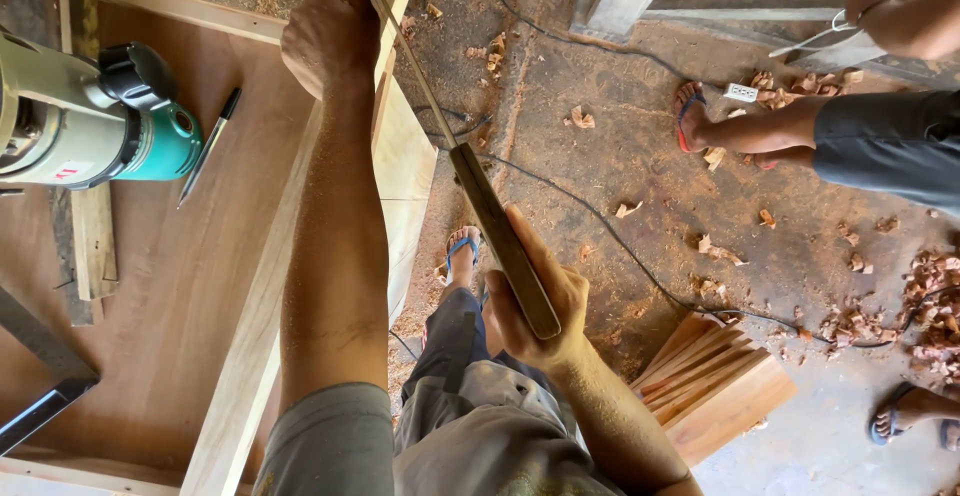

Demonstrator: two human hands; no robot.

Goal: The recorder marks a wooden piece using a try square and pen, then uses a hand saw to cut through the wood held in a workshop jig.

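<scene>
My right hand (535, 301) grips the brown wooden handle of a chisel (500, 236). Its long metal blade runs up and left to the far end of a pale wooden board edge (400, 146). My left hand (330, 36) rests closed on that far end of the board, beside the blade's tip. The board is part of a large reddish-brown panel (170, 286) lying flat on the left. My left forearm stretches along the panel's edge rail.
A green and grey power router (90, 116) and a pen (208, 146) lie on the panel. A stack of wood strips (715, 381) sits on the floor amid shavings and a black cable (620, 246). Another person's leg and sandalled foot (700, 121) stand at right.
</scene>
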